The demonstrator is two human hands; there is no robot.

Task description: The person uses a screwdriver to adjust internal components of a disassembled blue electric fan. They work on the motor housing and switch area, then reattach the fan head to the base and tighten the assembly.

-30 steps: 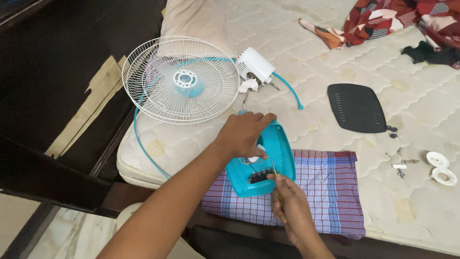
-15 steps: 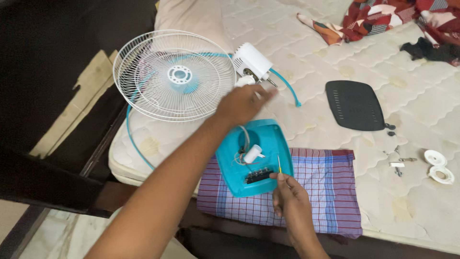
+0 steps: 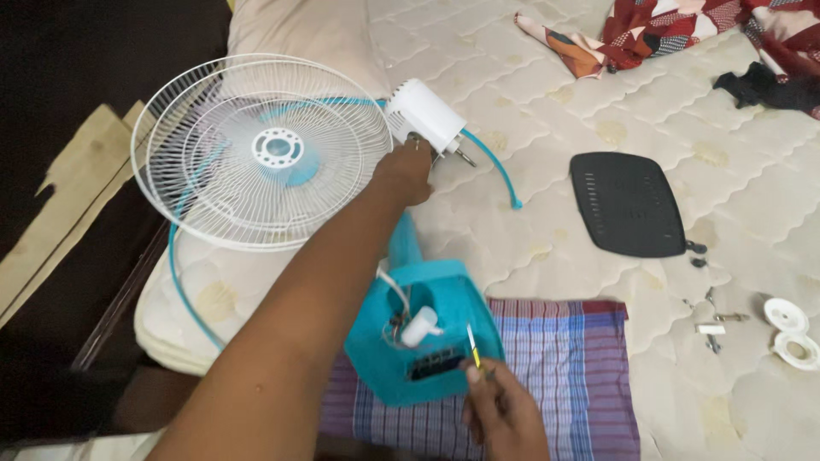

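Left hand reaches up the bed and grips the white plastic motor box beside the round white wire fan cage. Right hand, near the bed's bottom edge, pinches a thin yellow screwdriver over the open teal plastic fan base.

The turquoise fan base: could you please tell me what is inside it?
Inside the open turquoise fan base sit a white cylindrical part, white wiring and a dark switch block. Whatever lies deeper, under those parts, is hidden.
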